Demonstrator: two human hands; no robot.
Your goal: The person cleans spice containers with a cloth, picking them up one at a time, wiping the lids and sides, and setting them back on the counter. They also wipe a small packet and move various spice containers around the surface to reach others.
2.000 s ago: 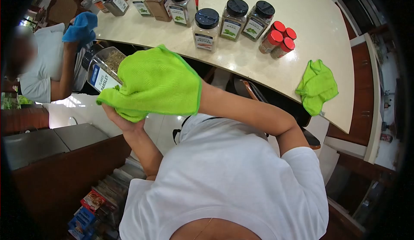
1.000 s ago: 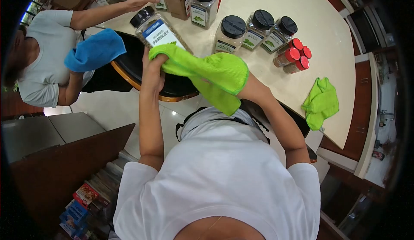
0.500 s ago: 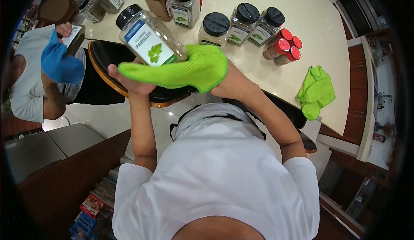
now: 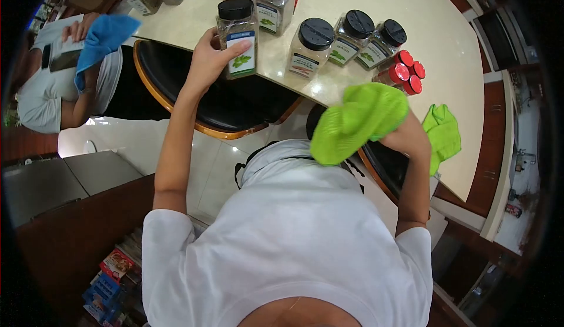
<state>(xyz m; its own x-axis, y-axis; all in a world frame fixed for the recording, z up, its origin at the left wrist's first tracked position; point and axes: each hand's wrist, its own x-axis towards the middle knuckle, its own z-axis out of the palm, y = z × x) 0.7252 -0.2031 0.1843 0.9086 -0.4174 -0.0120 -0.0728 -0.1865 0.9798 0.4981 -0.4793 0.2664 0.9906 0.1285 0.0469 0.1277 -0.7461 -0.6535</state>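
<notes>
upright now and away from the green cloth [image 4: 359,121], the parsley jar [image 4: 238,42] has moved to the near edge of the table [image 4: 423,39], the left hand [image 4: 212,59] closed around it in a thumb-and-fingers grip. the right hand [image 4: 409,134] has drawn back with that cloth bunched in its grip, near a second green cloth [image 4: 442,136], while the pepper jar [image 4: 310,48] stands between the parsley jar and the basil jar [image 4: 351,38].

Black-lidded jar [image 4: 241,52] — roughly upright at the table edge [image 4: 281,81]; held lime-green cloth [image 4: 359,121] — bunched.
</notes>
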